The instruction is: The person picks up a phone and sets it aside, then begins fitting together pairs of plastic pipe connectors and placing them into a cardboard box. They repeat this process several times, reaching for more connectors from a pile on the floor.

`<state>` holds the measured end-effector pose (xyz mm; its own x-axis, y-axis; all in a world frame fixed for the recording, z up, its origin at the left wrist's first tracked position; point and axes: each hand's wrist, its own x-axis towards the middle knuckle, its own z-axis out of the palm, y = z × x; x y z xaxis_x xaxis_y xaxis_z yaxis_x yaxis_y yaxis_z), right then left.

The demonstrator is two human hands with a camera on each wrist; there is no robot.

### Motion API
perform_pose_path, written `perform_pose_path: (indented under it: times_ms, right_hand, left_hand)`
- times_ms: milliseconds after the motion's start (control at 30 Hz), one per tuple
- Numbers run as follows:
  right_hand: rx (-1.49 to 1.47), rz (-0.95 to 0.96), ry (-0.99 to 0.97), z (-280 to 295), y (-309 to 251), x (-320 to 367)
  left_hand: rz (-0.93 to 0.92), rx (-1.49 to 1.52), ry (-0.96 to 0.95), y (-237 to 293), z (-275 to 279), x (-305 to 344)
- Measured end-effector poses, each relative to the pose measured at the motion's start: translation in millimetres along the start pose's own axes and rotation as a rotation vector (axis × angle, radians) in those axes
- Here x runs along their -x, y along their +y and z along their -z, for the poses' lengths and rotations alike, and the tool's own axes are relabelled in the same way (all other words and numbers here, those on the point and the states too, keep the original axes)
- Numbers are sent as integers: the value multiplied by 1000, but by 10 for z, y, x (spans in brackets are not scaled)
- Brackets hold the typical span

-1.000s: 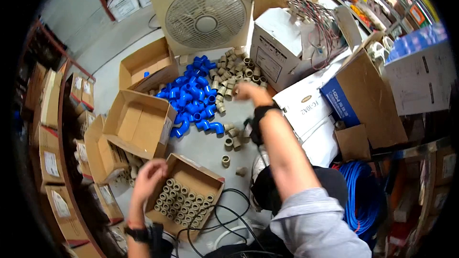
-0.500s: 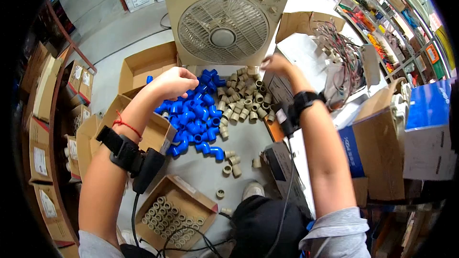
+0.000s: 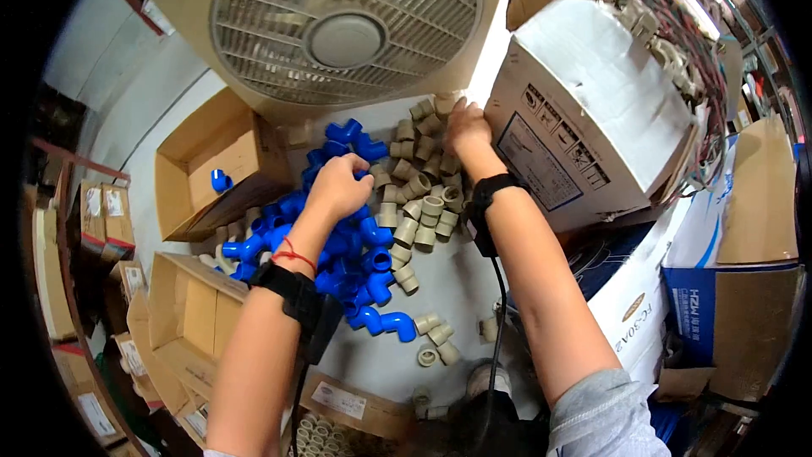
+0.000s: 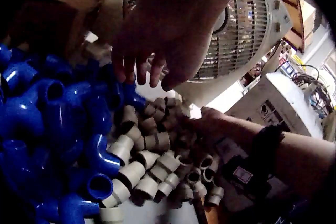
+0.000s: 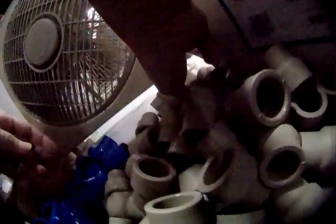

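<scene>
In the head view my left hand [image 3: 341, 188] hovers above the heap of blue elbow pipe fittings [image 3: 372, 258]. The left wrist view shows its fingers hanging loosely [image 4: 142, 70], with nothing between them. My right hand [image 3: 468, 129] reaches to the back edge of the pile of beige pipe fittings [image 3: 413, 207], between the fan and a white carton. In the right wrist view its fingers [image 5: 170, 85] come down right at a beige fitting [image 5: 169, 109]; shadow covers the fingertips, and I cannot tell whether they grip it.
A box fan [image 3: 347, 38] stands behind the piles, and a white carton [image 3: 584, 118] with cables on top is at the right. At left lie open cardboard boxes [image 3: 182, 220]. Another box [image 3: 347, 398] at the front holds beige fittings in rows. Loose fittings [image 3: 429, 357] lie on the floor.
My left hand has moved from the front box up over the blue fittings. The right hand has shifted to the back of the beige pile. The head view has moved closer to the fan.
</scene>
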<state>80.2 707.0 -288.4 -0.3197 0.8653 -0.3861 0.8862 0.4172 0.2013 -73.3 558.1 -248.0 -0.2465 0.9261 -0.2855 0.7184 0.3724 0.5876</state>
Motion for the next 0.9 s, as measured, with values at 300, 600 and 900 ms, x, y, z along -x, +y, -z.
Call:
perform_pose_path:
  times_ms: [300, 600, 900]
  right_hand:
    - [100, -8, -39, -177, -84, -40]
    - [115, 314, -776, -39, -180, 46]
    - [-443, 387, -594, 176, 133, 3]
  left_hand:
    - [-175, -22, 179, -14, -606, -218]
    - [-147, -218, -18, 109, -974, -6]
    - [-480, -124, -29, -1, -1127, 524]
